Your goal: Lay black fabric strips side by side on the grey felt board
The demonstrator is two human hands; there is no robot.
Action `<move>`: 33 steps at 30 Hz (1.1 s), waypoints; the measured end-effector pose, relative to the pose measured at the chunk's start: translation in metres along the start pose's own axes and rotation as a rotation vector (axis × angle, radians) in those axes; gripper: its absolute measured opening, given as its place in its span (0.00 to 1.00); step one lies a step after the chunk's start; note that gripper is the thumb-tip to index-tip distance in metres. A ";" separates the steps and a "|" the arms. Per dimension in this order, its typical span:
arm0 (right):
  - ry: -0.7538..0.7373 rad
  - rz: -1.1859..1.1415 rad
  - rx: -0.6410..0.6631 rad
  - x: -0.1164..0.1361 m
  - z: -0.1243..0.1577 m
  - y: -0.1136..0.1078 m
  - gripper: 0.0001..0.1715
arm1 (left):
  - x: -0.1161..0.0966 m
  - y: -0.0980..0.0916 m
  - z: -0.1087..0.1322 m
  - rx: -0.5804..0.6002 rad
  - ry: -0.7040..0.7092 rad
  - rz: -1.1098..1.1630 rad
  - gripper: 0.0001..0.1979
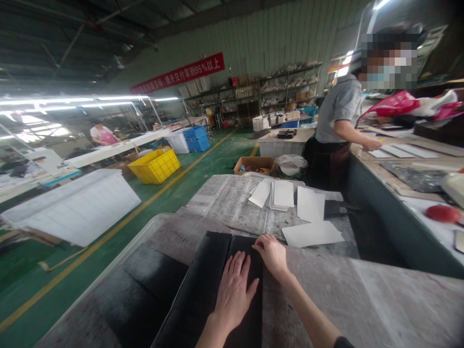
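Note:
A long black sheet (188, 295) with a lengthwise fold or seam lies on the stained grey work table (326, 299). Flat on the sheet rests my left hand (235, 290), its fingers stretched out and the thumb apart. At the sheet's far right edge is my right hand (271, 253), its thumb and fingers pinched together on the black material. White rectangular pieces (312, 234) lie beyond my right hand, and a stack of smaller white pieces (282, 194) sits farther back.
A co-worker (337, 111) stands at a bench on the right, near white strips (415, 151). Left of the table are a white bin (72, 203) and a yellow crate (154, 166) on the green floor. A cardboard box (255, 165) stands behind the table.

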State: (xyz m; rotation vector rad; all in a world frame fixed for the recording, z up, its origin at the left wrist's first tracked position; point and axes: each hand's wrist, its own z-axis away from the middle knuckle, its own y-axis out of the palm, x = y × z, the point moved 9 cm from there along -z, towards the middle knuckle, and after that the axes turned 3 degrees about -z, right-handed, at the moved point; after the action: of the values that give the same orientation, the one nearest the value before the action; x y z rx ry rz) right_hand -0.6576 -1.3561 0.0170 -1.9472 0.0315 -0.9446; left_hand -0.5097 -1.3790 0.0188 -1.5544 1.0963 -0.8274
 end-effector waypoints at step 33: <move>-0.008 -0.128 -0.025 -0.006 0.017 -0.010 0.08 | -0.002 0.000 0.001 -0.011 0.005 -0.029 0.27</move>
State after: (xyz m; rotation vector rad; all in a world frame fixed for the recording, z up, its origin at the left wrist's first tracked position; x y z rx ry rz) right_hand -0.6546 -1.3361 0.0162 -1.9954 -0.0875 -1.0241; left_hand -0.5091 -1.3769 0.0182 -1.5814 1.0858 -0.8458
